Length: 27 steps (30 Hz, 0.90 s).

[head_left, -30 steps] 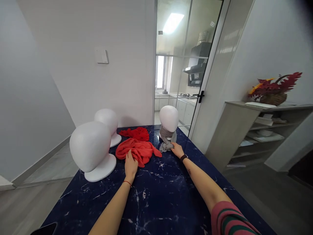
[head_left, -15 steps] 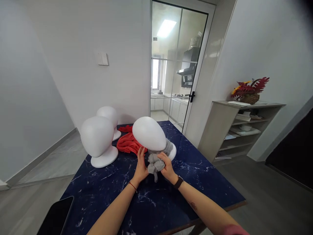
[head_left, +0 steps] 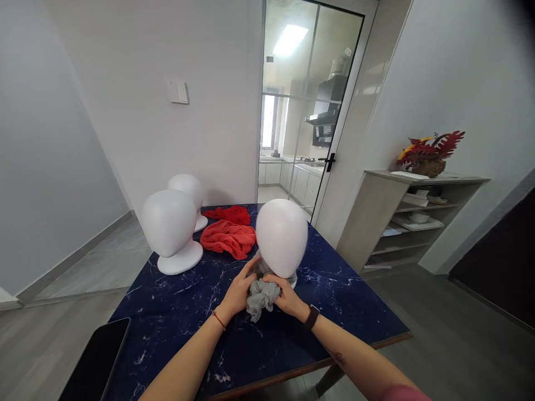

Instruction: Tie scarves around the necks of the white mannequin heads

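Observation:
A white mannequin head (head_left: 282, 236) stands upright on the table, its neck wrapped by a thin grey scarf (head_left: 261, 298) that is bunched at the front. My left hand (head_left: 239, 291) grips the scarf from the left, close to the neck, its fingertips partly hidden behind the cloth. From the right, my right hand (head_left: 288, 298) is closed on the gathered bunch just beneath the head. The head's base is mostly covered by my hands and the head itself.
Two more white mannequin heads (head_left: 169, 225) stand at the left. Crumpled red scarves (head_left: 228, 238) lie behind my left hand on the dark blue marbled table (head_left: 179, 323). A black phone-like device (head_left: 96, 359) is at the near left corner. A shelf (head_left: 387, 223) stands right.
The mannequin head has gone from tilted left to upright, shifting right. The grey bunch has moved slightly lower, with both hands still at it. The view has shifted a little.

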Each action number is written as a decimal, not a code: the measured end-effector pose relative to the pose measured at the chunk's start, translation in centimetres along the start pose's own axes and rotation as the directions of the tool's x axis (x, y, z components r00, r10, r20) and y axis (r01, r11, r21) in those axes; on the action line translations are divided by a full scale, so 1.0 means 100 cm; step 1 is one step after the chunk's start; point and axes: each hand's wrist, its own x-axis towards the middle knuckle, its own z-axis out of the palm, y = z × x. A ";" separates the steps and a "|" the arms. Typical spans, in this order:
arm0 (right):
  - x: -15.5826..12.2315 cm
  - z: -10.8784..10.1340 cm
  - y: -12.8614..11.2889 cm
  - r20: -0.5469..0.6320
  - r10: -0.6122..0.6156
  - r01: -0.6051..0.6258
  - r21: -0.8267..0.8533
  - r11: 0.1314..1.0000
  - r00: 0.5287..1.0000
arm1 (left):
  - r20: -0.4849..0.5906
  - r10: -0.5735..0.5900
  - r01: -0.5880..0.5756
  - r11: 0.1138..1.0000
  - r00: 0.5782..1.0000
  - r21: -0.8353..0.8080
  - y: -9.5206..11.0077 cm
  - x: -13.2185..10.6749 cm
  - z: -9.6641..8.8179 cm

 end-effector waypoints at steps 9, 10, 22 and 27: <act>-0.024 -0.040 0.000 0.185 0.290 -0.172 -0.476 0.863 0.939 | 0.216 0.234 -0.272 0.947 0.948 0.169 -0.014 0.005 -0.006; -0.026 -0.045 0.000 0.204 0.352 -0.185 -0.562 0.806 0.913 | 0.227 0.250 -0.300 0.928 0.941 0.223 -0.016 0.005 -0.008; -0.042 -0.140 0.050 -0.029 0.587 -0.564 0.240 0.790 0.809 | -0.141 -0.058 0.136 0.752 0.988 0.645 -0.062 0.008 -0.033; -0.009 -0.142 0.091 -0.304 0.697 -0.419 0.622 0.662 0.650 | -0.208 -0.179 0.270 0.743 0.962 0.612 -0.058 0.009 -0.029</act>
